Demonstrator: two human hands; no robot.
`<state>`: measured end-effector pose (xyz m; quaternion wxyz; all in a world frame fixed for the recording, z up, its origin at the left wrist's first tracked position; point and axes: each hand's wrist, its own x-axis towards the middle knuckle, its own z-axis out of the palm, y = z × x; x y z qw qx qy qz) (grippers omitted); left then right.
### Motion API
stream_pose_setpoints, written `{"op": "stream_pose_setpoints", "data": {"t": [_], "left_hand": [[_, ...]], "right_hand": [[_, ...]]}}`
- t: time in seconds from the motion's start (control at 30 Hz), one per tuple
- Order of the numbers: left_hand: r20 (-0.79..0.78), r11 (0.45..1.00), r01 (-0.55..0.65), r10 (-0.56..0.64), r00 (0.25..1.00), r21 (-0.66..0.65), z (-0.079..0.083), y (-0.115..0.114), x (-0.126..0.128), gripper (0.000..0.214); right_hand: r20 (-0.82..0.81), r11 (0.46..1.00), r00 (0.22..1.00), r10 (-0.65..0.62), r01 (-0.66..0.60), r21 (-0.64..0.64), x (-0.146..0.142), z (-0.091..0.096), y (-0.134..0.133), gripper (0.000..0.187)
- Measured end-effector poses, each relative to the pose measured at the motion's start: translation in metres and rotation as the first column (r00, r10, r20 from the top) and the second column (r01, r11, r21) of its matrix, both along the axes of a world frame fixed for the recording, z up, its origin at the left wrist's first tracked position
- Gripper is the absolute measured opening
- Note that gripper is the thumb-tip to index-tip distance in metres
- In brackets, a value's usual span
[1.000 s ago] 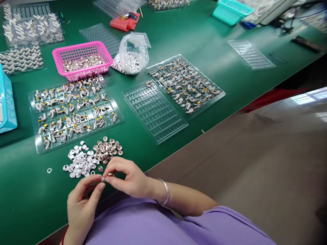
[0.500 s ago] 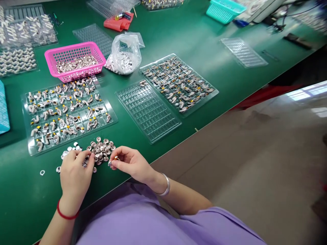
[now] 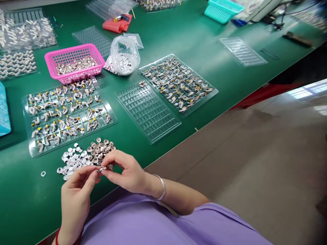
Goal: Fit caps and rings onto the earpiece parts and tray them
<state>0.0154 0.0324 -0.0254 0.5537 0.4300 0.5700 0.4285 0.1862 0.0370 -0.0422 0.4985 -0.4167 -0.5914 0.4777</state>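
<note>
My left hand [image 3: 76, 194] and my right hand [image 3: 122, 172] meet fingertip to fingertip just above the near edge of the green table [image 3: 199, 44]. Both pinch one small round part [image 3: 102, 168] between them. Right behind the fingers lie a heap of white discs [image 3: 74, 161] and a heap of brownish ring-shaped caps [image 3: 100, 149]. A silver bangle sits on my right wrist, a red cord on my left.
A clear tray of curved pieces [image 3: 65, 114] lies behind the heaps, an empty clear tray [image 3: 148, 110] and another filled tray [image 3: 178, 83] to its right. Further back stand a pink basket [image 3: 74, 63], a plastic bag [image 3: 124, 56] and a teal basket [image 3: 221, 10]. One loose white ring [image 3: 43, 174] lies left.
My left hand has come back from the white discs towards me and joined my right hand, which pulled back slightly; both now pinch a small part together.
</note>
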Motion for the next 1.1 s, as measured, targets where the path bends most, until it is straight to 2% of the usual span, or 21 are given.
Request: {"op": "stream_pose_setpoints", "data": {"t": [0.1, 0.27, 0.4, 0.53, 0.63, 0.77, 0.9, 1.1], "left_hand": [[0.062, 0.999, -0.041, 0.042, 0.997, -0.013, 0.004, -0.002, 0.001, 0.023], [0.144, 0.997, -0.081, 0.082, 0.986, -0.011, 0.007, -0.006, -0.003, 0.021], [0.081, 0.998, -0.064, 0.064, 0.995, 0.002, -0.001, -0.012, -0.011, 0.016], [0.032, 1.0, 0.005, -0.004, 0.999, -0.028, -0.007, -0.016, -0.017, 0.021], [0.081, 0.997, 0.044, -0.038, 0.996, -0.067, -0.006, -0.017, -0.018, 0.025], [0.197, 0.988, 0.003, 0.028, 0.98, -0.155, -0.002, -0.017, -0.014, 0.026], [0.281, 0.986, -0.038, 0.084, 0.956, -0.165, -0.001, -0.018, -0.009, 0.026], [0.27, 0.987, -0.073, 0.109, 0.957, -0.141, -0.005, -0.019, -0.007, 0.026]], "right_hand": [[0.082, 0.997, 0.996, -0.031, 0.025, 0.076, -0.001, 0.0, 0.001, 0.009], [0.002, 0.996, 0.996, 0.085, -0.085, -0.019, 0.001, 0.005, 0.003, 0.012], [-0.025, 0.988, 0.988, 0.151, -0.151, -0.031, 0.003, 0.013, 0.003, 0.006], [-0.003, 0.978, 0.981, 0.196, -0.195, -0.071, 0.004, 0.017, 0.004, 0.006], [-0.004, 0.969, 0.981, 0.192, -0.191, -0.158, 0.002, 0.016, 0.004, 0.009], [-0.052, 0.956, 0.984, 0.169, -0.176, -0.233, 0.001, 0.014, 0.004, 0.012], [-0.056, 0.95, 0.979, 0.198, -0.205, -0.235, -0.001, 0.015, 0.003, 0.012], [0.005, 0.963, 0.982, 0.19, -0.186, -0.194, -0.004, 0.017, 0.002, 0.012]]}}
